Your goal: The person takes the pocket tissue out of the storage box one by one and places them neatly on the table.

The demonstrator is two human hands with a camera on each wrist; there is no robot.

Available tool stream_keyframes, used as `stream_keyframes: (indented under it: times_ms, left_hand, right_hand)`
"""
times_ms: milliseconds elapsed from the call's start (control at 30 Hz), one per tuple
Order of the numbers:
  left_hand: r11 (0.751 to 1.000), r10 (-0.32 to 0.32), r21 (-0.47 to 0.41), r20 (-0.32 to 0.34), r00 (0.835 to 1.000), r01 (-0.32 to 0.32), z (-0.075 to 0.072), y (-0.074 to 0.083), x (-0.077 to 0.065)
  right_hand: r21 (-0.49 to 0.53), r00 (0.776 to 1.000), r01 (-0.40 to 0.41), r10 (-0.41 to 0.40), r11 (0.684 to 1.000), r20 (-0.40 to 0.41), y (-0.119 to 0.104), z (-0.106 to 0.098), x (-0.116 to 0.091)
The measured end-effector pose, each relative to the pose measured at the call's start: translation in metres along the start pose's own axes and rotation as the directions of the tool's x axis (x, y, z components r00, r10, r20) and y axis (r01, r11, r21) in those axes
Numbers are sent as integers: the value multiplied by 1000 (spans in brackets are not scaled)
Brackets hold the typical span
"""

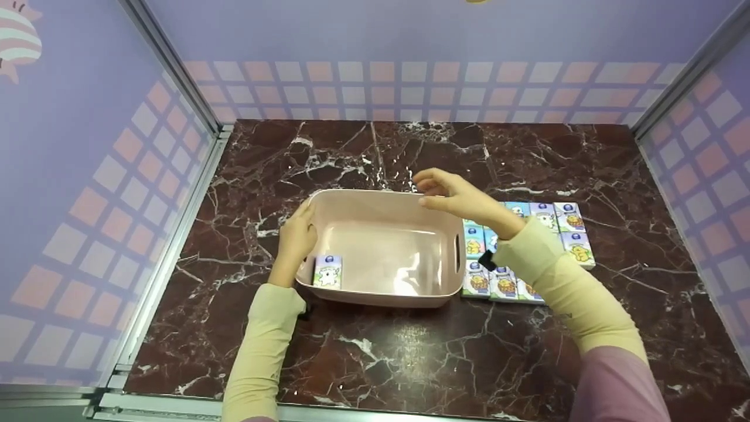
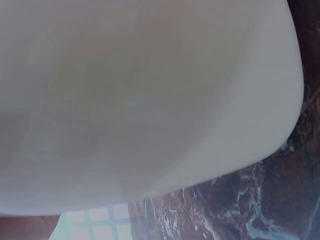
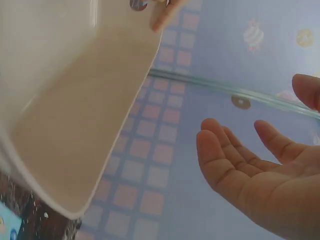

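A pale pink plastic bin point(image 1: 381, 246) sits on the table, its right end wall pierced by a handle slot. At its left rim is my left hand point(image 1: 297, 231), fingers extended along the edge and touching it. The left wrist view is mostly filled by the bin's pale wall point(image 2: 150, 100). Over the bin's back right corner hovers my right hand point(image 1: 454, 193), fingers loosely bent, palm facing inward and holding nothing; the right wrist view shows this hand point(image 3: 265, 175) beside the rim. One small cartoon-printed pack point(image 1: 328, 273) stands in the bin's front left corner.
Several similar printed packs point(image 1: 577, 252) lie in rows right of the bin, partly hidden under my right forearm. The dark red marbled table point(image 1: 387, 357) is bounded by lilac checked panels point(image 1: 410, 53) at the back and sides, with a metal rail point(image 1: 170, 246) along the left.
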State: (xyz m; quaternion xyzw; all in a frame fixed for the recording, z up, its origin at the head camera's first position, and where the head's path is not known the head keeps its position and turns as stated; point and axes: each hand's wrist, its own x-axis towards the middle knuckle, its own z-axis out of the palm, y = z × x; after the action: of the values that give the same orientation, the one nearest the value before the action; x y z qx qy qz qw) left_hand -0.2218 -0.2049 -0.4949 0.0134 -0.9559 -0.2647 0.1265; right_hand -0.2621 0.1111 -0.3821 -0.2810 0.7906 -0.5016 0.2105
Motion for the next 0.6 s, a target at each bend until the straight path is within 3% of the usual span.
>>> stream_keyframes:
  times_ms: [267, 600]
  left_hand:
    - [1000, -16, -2, 21, 1000, 16, 1, -1, 0]
    - [1000, 22, -12, -15, 1000, -22, 1, -1, 0]
  right_hand:
    - [125, 997, -13, 3, 992, 74, 4, 28, 34]
    - [262, 980, -157, 118, 952, 158, 26, 63, 72]
